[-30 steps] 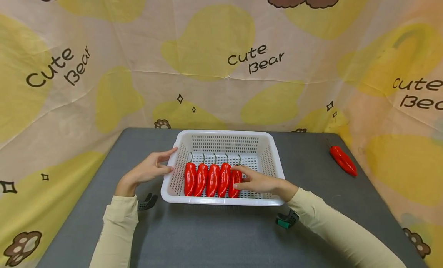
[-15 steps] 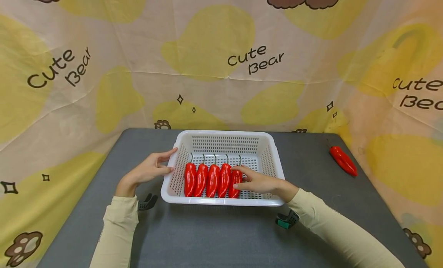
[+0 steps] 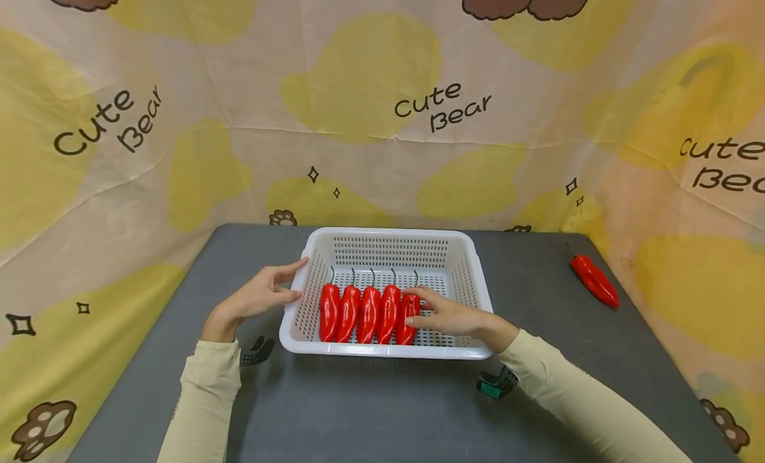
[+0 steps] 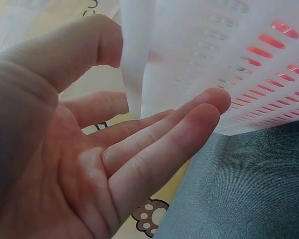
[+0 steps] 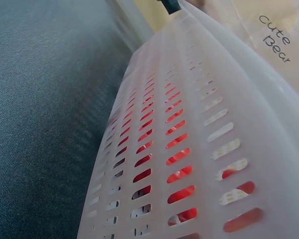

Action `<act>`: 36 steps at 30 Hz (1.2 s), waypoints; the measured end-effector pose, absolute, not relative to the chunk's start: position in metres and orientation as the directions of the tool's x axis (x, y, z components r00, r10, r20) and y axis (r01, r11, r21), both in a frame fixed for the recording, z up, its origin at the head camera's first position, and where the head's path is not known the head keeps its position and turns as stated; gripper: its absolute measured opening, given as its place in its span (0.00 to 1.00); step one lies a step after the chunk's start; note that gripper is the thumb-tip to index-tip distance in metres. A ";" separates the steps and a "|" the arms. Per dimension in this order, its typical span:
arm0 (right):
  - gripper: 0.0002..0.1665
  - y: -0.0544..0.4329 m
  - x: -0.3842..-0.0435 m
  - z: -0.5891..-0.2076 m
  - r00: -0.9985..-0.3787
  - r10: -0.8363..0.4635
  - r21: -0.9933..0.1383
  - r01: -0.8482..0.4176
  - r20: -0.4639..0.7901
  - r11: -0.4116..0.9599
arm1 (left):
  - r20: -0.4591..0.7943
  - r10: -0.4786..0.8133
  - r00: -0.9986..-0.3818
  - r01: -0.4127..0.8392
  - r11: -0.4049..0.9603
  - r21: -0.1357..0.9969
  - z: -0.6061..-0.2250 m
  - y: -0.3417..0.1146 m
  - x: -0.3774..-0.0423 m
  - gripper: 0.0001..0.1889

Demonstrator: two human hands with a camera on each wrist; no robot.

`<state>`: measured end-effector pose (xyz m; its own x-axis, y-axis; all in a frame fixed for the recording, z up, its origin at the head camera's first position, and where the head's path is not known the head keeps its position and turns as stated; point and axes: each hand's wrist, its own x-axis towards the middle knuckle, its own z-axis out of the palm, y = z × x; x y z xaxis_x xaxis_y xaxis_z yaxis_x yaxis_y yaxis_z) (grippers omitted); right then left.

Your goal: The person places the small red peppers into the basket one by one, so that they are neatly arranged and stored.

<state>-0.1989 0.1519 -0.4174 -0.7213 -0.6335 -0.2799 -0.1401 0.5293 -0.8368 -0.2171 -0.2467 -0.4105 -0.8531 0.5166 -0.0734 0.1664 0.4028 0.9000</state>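
Note:
A white perforated plastic basket (image 3: 382, 351) stands on the grey table, with several red chili peppers (image 3: 368, 315) lined up inside, green stems pointing away from me. My left hand (image 3: 257, 293) holds the basket's left rim; the left wrist view shows thumb and index finger at the rim, the other fingers stretched out below it beside the outer wall. Reaching over the front right of the basket, my right hand (image 3: 451, 315) pinches the rightmost chili pepper (image 3: 408, 311) between thumb and fingers. The right wrist view shows only the basket's slotted wall (image 5: 159, 134) with red behind it; the hand is hidden there.
Another red chili pepper (image 3: 594, 281) lies on the grey table (image 3: 370, 410) at the far right, near the table's edge. A patterned cloth (image 3: 358, 84) hangs behind the table and along both sides.
Everything in the head view has shifted slightly downward, as the camera tilted a little. Both hands, the basket and the peppers keep their places relative to each other.

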 end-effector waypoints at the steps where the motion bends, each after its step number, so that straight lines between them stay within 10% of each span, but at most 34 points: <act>1: 0.43 0.152 -0.199 -0.417 -0.724 -0.633 -0.838 -0.143 -0.274 0.526 | -0.073 0.517 -0.853 0.169 0.405 0.898 -0.410 -0.246 -0.217 0.40; 36: 0.42 0.222 -0.202 -0.356 -0.809 -0.586 -0.886 -0.241 -0.043 0.397 | -0.066 0.510 -0.858 0.175 0.410 0.895 -0.412 -0.247 -0.217 0.40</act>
<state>-0.2022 0.2221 -0.3555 -0.8089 -0.5864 -0.0432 -0.2408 0.3974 -0.8855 -0.2171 -0.2470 -0.4123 -0.8579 0.5096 -0.0655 0.1752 0.4100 0.8951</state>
